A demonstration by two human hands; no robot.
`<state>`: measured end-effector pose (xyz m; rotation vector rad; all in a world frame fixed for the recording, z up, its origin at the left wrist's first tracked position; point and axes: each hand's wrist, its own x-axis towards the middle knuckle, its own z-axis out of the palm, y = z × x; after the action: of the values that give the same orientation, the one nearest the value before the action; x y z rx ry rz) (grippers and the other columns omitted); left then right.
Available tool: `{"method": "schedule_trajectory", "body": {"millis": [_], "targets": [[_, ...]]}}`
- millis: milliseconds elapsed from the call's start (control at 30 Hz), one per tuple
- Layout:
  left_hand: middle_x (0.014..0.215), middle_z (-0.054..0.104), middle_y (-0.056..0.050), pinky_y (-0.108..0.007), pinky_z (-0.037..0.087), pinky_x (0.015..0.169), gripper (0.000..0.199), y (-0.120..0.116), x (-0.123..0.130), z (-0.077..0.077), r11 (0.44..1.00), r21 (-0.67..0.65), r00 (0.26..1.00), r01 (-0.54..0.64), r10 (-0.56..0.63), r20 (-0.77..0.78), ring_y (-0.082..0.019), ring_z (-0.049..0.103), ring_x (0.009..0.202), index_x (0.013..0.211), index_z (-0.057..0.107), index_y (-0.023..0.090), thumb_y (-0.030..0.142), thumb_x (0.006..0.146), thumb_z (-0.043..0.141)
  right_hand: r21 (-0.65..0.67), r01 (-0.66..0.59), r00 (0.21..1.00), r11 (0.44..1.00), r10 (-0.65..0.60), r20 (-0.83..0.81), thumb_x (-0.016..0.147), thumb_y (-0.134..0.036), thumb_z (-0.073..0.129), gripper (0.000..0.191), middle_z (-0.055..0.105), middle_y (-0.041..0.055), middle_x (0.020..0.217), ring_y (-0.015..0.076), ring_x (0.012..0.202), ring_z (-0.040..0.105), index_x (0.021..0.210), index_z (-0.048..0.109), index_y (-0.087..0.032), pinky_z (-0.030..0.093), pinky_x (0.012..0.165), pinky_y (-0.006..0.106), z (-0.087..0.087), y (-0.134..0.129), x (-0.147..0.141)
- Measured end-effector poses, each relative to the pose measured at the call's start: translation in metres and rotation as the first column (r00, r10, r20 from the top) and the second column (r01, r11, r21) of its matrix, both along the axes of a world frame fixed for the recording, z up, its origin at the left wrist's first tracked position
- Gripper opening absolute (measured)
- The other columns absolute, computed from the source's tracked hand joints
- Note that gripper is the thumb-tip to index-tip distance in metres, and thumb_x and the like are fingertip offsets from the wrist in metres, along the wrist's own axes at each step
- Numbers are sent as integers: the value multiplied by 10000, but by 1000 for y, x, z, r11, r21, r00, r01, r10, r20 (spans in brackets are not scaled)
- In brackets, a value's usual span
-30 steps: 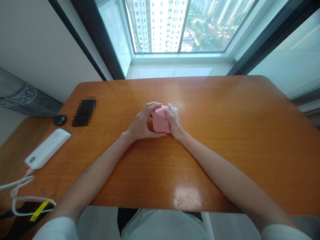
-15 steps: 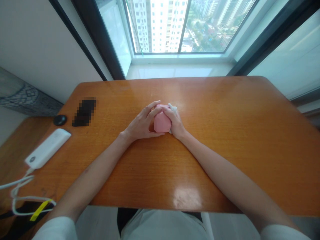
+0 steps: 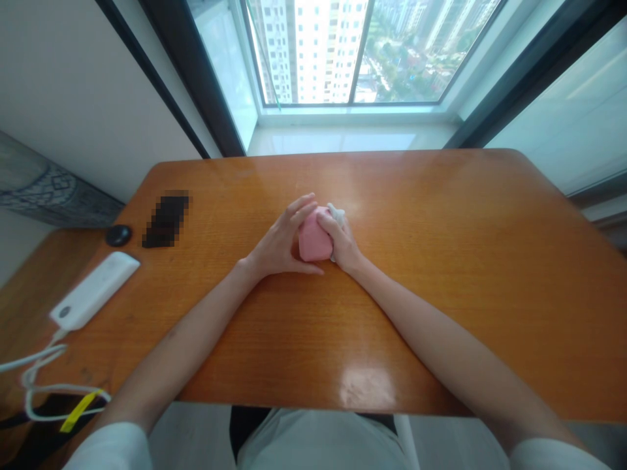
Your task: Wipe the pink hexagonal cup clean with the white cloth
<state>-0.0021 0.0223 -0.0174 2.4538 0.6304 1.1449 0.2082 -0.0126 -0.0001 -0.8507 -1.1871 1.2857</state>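
Observation:
A small pink block-like object (image 3: pixel 314 239) with rounded corners is between my hands over the middle of the table; its exact kind I cannot make out. My right hand (image 3: pixel 345 245) grips its right side, thumb lying across the top. Crumpled white material (image 3: pixel 337 213), like a cloth or tissue, pokes out between that hand and the pink object. Around the left side curves my left hand (image 3: pixel 280 243), with fingers and thumb spread wide. Its fingertips are close to the upper left edge, and its thumb lies apart below.
On the left of the wooden table (image 3: pixel 465 274) lie a white power bank (image 3: pixel 95 290) with a white cable (image 3: pixel 29 385), a round black object (image 3: pixel 118 235) and a blurred-out dark item (image 3: pixel 166 219). A window (image 3: pixel 353 52) stands beyond the far edge.
The pink object has shifted slightly left with my right hand. My left fingers and thumb have spread further apart, loosening from around it.

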Motion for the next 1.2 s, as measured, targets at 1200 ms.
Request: {"method": "schedule_trajectory", "body": {"millis": [1200], "targets": [[1818, 534, -205, -655, 525, 1370, 1373, -9, 6, 4, 981, -189, 998, -34, 45, 53, -462, 596, 1643, 1841, 378, 329, 888, 747, 993, -18, 31, 999, 999, -30, 44, 991, -822, 784, 574, 557, -33, 771, 160, 699, 490, 880, 652, -274, 417, 627, 329, 3, 0, 0]]}}
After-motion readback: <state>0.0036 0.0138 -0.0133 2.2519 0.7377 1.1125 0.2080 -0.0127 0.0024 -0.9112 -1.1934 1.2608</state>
